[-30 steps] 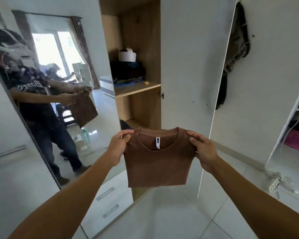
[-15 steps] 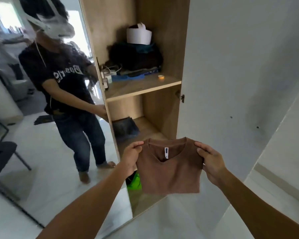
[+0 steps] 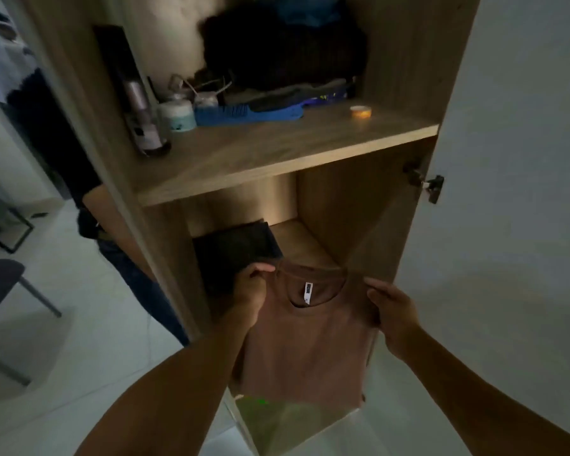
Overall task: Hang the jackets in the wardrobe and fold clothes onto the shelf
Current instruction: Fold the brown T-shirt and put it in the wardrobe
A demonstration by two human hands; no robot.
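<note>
Now the left hand (image 3: 249,299) and right hand (image 3: 394,315) pinch the folded brown T-shirt (image 3: 305,350) at its shoulders, collar toward twelve o'clock, where the lower wardrobe shelf (image 3: 301,240) lies

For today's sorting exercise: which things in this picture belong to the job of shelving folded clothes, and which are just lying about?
Job: brown shirt, left hand, right hand, lower shelf, dark folded garment.

Lying about: blue brush, white jar, spray bottle, small orange tin.
</note>
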